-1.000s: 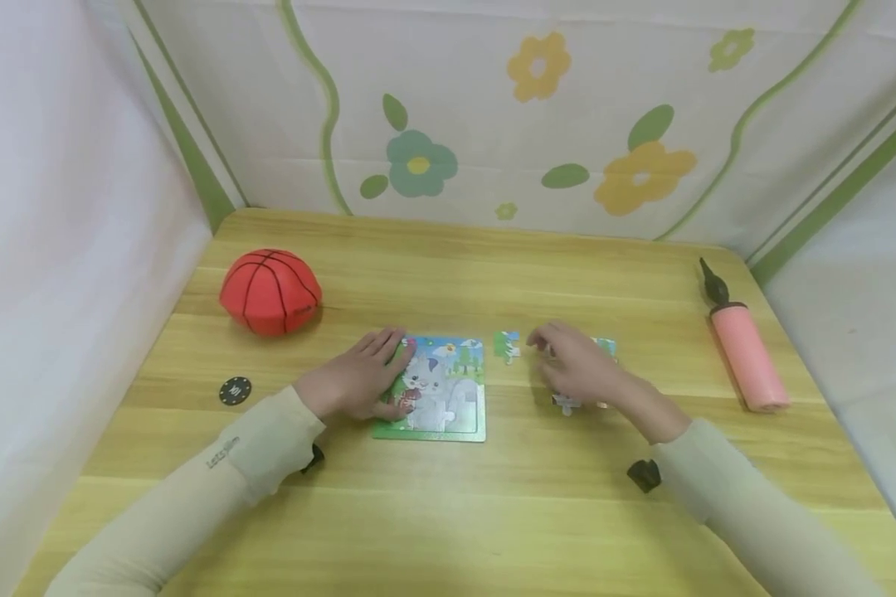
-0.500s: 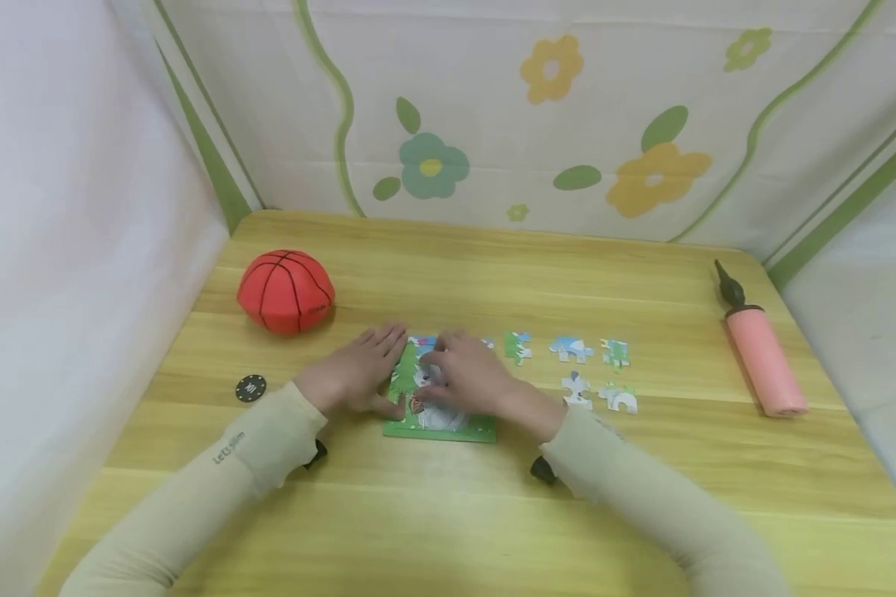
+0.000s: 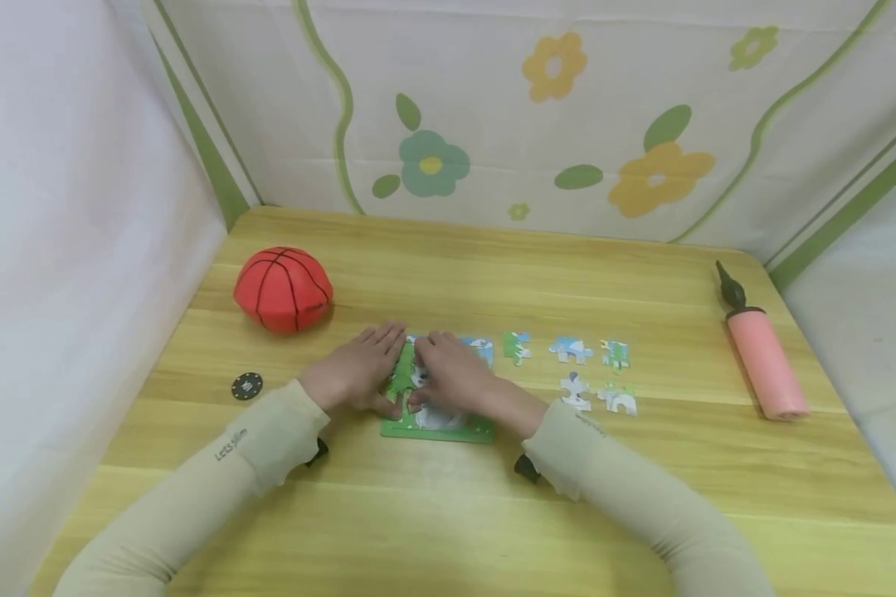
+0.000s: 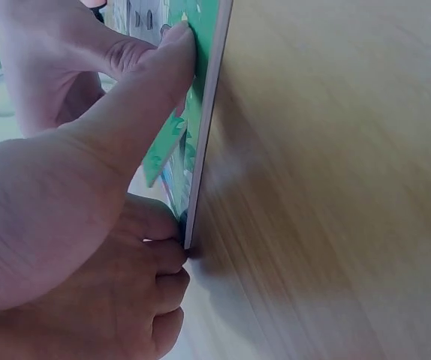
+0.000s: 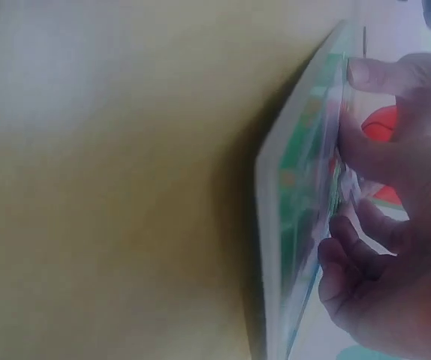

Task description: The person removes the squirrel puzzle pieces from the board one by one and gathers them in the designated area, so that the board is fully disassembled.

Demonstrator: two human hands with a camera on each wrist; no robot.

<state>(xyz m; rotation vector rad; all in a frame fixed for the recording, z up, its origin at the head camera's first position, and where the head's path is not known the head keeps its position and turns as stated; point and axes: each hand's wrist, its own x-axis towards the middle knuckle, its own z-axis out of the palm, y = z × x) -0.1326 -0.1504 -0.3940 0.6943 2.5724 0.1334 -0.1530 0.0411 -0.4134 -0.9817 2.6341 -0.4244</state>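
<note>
A square jigsaw puzzle board [image 3: 397,432] with a green border and a grey cartoon animal lies on the table. My left hand [image 3: 358,369] rests along its left edge, fingers extended, its thumb touching the border. Over the board's middle, my right hand [image 3: 455,377] pinches a puzzle piece between thumb and fingers. That puzzle piece [image 4: 163,154] shows green and tilted above the board in the left wrist view. My right hand covers much of the picture, and most of the held piece is hidden in the head view.
Several loose puzzle pieces [image 3: 571,349] lie right of the board. A red toy basketball [image 3: 284,290] stands at the back left, with a black round chip [image 3: 247,385] in front of it. A pink hand pump [image 3: 766,363] lies at the right. Curtains surround the table.
My right hand has moved left from over the loose pieces onto the board, uncovering those pieces, then shifted slightly further left. My left hand has stayed on the board's left edge.
</note>
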